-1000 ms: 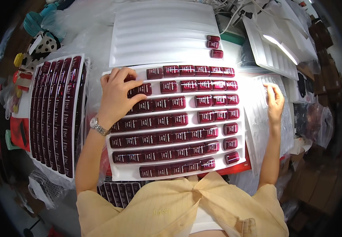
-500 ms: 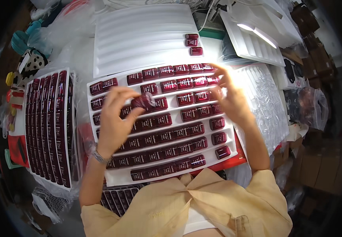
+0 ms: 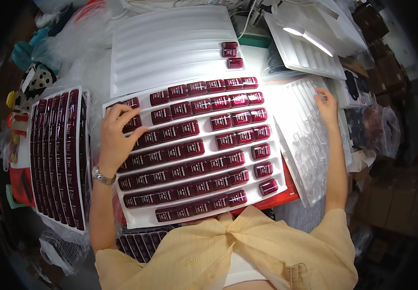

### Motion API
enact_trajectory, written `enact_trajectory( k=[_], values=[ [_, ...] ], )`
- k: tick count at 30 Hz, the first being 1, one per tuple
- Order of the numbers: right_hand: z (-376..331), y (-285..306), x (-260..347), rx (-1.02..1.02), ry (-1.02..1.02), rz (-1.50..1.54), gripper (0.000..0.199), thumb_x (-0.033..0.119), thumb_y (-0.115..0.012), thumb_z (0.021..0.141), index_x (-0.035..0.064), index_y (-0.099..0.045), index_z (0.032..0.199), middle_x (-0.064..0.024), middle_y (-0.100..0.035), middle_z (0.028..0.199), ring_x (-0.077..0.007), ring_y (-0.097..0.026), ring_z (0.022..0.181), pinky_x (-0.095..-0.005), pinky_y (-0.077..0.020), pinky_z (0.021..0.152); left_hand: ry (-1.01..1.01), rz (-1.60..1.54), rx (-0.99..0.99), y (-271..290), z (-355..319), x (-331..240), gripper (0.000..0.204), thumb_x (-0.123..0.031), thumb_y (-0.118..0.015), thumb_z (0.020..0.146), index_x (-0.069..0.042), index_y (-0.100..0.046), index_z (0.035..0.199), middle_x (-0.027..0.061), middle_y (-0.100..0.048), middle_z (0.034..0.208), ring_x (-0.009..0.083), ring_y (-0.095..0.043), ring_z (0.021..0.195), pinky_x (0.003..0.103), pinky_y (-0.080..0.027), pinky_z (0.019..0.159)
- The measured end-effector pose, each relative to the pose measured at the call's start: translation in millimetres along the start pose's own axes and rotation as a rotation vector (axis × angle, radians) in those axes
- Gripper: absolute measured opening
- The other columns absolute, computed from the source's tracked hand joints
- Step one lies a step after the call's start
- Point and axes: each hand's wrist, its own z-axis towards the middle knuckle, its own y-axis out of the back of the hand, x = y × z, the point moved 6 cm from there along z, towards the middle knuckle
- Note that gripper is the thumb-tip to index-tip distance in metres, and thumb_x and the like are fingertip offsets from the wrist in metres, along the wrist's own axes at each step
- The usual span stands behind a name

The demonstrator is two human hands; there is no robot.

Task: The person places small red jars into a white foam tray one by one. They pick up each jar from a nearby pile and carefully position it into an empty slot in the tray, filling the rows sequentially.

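Observation:
A white ribbed tray (image 3: 204, 159) holds rows of dark red, glossy little bottles (image 3: 189, 171) with pale lettering, seemingly nail polish. Over its left end my left hand (image 3: 114, 140) is spread, thumb and fingers apart around a bottle (image 3: 132, 123) lying in the tray; whether it touches that bottle I cannot tell. My right hand (image 3: 328, 107) is above the far end of a tray of clear plastic pieces (image 3: 310, 140). Its fingers are curled together, and what they pinch is too small to make out.
Behind stands another white ribbed tray (image 3: 170, 48) with three red bottles at its right end. To the left, a tray packed with dark red bottles (image 3: 56, 159) rests by plastic wrap. A lit lamp (image 3: 308, 41) hangs at the back right. Cardboard boxes (image 3: 387, 203) are stacked at right.
My left hand has let go of a bottle, now lying in the second row, and moved left. My right hand has swung right from the bottles to the clear pieces.

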Motion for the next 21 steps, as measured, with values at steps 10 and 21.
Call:
enact_trajectory(
  k=[10,21],
  values=[
    [-32.2,-95.4,216.2,0.640,-0.305,1.136,0.030,0.018,-0.063,0.090,0.0017,-0.055,0.114,-0.0051,-0.067,0.089,-0.0037,-0.055,0.067,-0.0154,-0.0396,0.055,0.048,-0.259,-0.105,5.7,-8.8,-12.6,0.033,0.002,-0.069,0.076,-0.003,-0.061,0.108,0.0052,-0.061,0.104,0.0184,-0.058,0.094,0.030,-0.045,0.082],
    [-72.7,-122.0,372.5,0.881,0.167,0.523,0.020,0.005,-0.065,0.075,-0.0045,-0.057,0.091,-0.0162,-0.066,0.078,-0.0211,-0.066,0.073,-0.0319,-0.0522,0.065,-0.329,-0.174,-0.089,-4.7,-39.1,-87.8,0.035,-0.005,-0.074,0.071,-0.002,-0.063,0.104,0.0114,-0.061,0.101,0.0285,-0.059,0.092,0.034,-0.051,0.076]
  ],
)
